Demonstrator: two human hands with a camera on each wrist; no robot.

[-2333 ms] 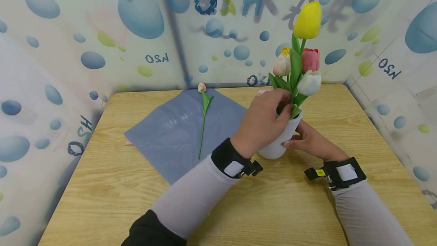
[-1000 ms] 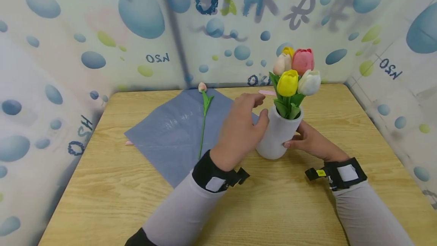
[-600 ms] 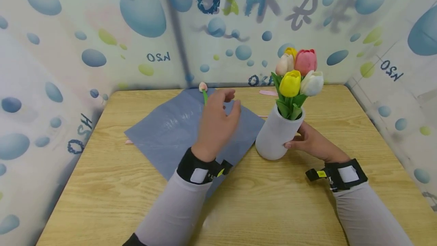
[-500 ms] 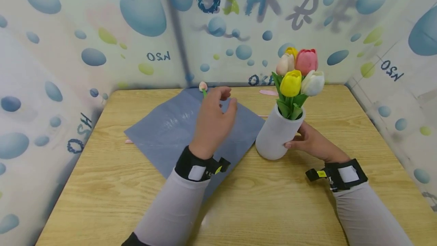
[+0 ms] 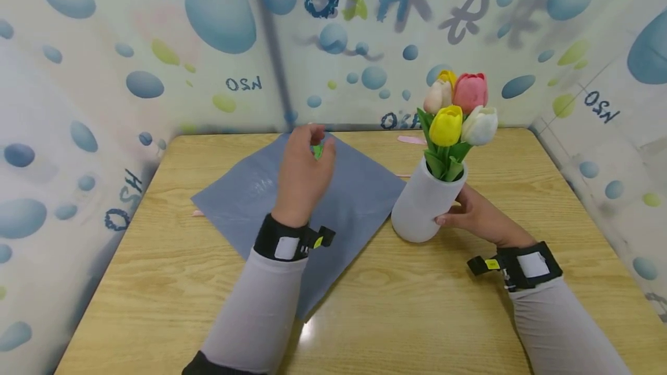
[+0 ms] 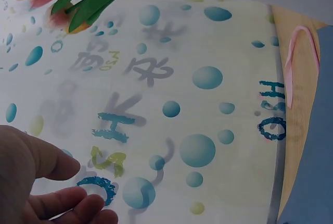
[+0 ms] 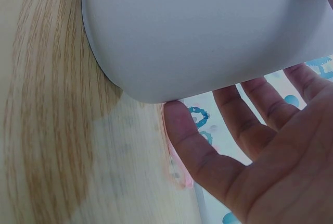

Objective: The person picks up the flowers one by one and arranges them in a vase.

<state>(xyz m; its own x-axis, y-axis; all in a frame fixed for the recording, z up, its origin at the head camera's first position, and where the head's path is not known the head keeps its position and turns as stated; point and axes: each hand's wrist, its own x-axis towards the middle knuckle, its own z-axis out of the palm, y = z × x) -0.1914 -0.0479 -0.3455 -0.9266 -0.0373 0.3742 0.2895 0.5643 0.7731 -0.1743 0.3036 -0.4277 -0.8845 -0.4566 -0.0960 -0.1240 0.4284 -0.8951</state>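
Note:
My right hand (image 5: 482, 219) holds the white vase (image 5: 424, 207) low on its right side, and the vase leans to the right. Its fingertips press the vase's wall (image 7: 197, 31) in the right wrist view. Out of the vase rise several artificial tulips: a yellow one (image 5: 446, 126), a pink one (image 5: 471, 92), a white one (image 5: 480, 126) and others behind. My left hand (image 5: 302, 181) is above the grey-blue sheet (image 5: 359, 207), thumb and fingers apart with nothing between them. Behind it shows only a green leaf (image 5: 317, 150) of a single tulip; the hand hides the rest.
The wooden table (image 5: 417, 311) carries the sheet left of the vase. A pink ribbon (image 5: 411, 140) lies near the back edge, and a pink bit (image 5: 198, 213) pokes out at the sheet's left corner. A patterned backdrop (image 5: 333, 74) stands behind the table.
The tall yellow tulip has gone down into the vase, and my left hand has let go of it. That hand has moved left over the sheet, covering the single tulip. My right hand stays on the vase.

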